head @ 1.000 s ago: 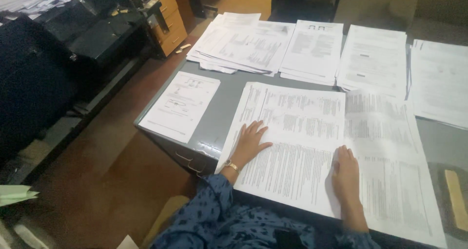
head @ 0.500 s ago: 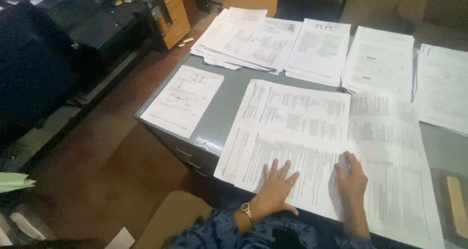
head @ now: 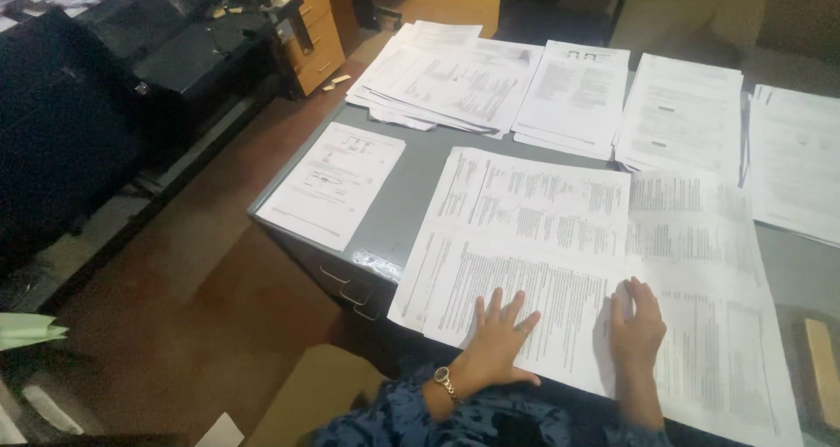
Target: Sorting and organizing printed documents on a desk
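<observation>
My left hand (head: 496, 338) lies flat with fingers spread on the near edge of a large printed sheet (head: 525, 246) on the grey desk (head: 411, 202). A watch sits on that wrist. My right hand (head: 637, 324) rests flat, fingers together, on the seam between that sheet and the long printed sheet (head: 709, 298) to its right. Neither hand grips anything. My sleeves are dark blue with a pattern.
Several paper stacks (head: 455, 75) line the desk's far side, with a single sheet (head: 332, 180) at the left edge. Desk drawers (head: 346, 285) face the brown floor. Dark shelving (head: 96, 132) and a wooden drawer unit (head: 315, 27) stand left. A wooden block (head: 822, 359) lies right.
My left hand has slid from the sheet's left edge down to its near edge. My right hand has stayed at the seam between the two sheets.
</observation>
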